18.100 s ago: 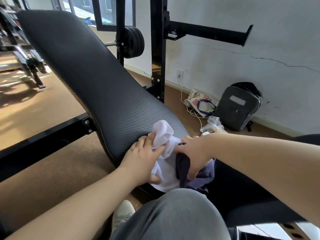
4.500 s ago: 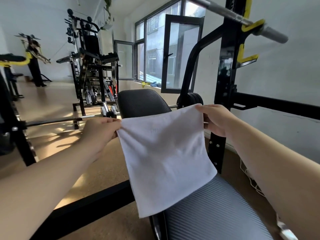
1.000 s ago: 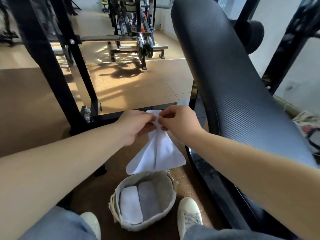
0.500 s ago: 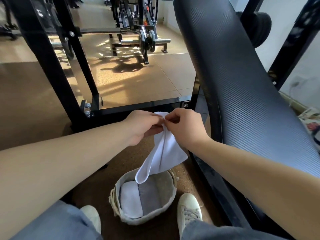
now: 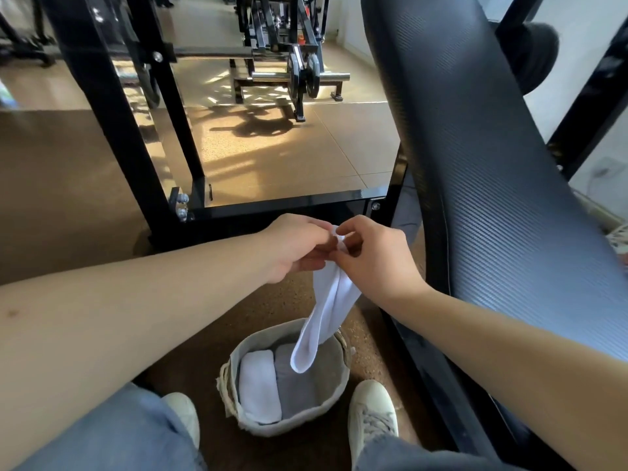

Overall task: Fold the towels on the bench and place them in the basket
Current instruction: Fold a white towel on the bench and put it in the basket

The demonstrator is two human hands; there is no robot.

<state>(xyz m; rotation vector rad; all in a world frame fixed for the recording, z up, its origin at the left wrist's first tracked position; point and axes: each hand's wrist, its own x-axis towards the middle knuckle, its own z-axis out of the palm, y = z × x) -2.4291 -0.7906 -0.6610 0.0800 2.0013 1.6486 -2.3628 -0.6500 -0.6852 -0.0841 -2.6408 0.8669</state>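
A white towel hangs folded into a narrow strip in front of me. My left hand and my right hand both pinch its top edge, fingertips almost touching. The towel's lower end dangles just above the grey fabric basket, which stands on the floor between my feet. Inside the basket lie a folded white towel and a folded grey towel side by side. The black padded bench slopes up along the right side.
A black steel rack frame and its floor crossbar stand just beyond my hands. A weight machine with plates is farther back. My two pale shoes flank the basket on the brown floor.
The hanging towel has narrowed from a spread fan to a slim folded strip, and its lower end now hangs lower over the basket. Both hands stay pinched together at the top.
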